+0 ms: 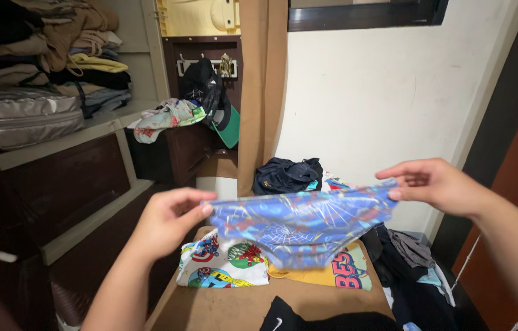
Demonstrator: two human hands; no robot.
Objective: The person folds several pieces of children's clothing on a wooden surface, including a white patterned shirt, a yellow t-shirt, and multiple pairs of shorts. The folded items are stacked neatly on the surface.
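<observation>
The brown counter (222, 306) serves as the landmark; everything else is placed from it. Up and to its left stands the biggest thing in view, an open wardrobe (87, 129) with stacks of folded clothes (56, 43) on its upper shelf and a silvery zipped bag (20, 116) beneath them. Behind the counter hangs a tan curtain (262, 86), with a dark bundle of clothing (288, 175) at its foot. To the counter's right, dark garments (406, 251) lie heaped toward the floor.

On the counter lie a white cartoon-print garment (219, 263) and a yellow one (332, 276) beside it.

Above the counter, held clear of it, a small pair of blue printed briefs (298, 227) is stretched flat by its waistband. The left hand (170, 220) pinches one waistband corner between thumb and fingers; the right hand (433, 184) pinches the other the same way. The fabric looks thin, light and limp, likely stretchy, so it should sag without support; the waistband corners seem the sound places to grip.

The briefs hide part of the garments under them. A black item (283, 319) at the counter's near edge is cut off by the frame, and the things hung on the hook rail (210, 67) beside the wardrobe are hard to make out.
</observation>
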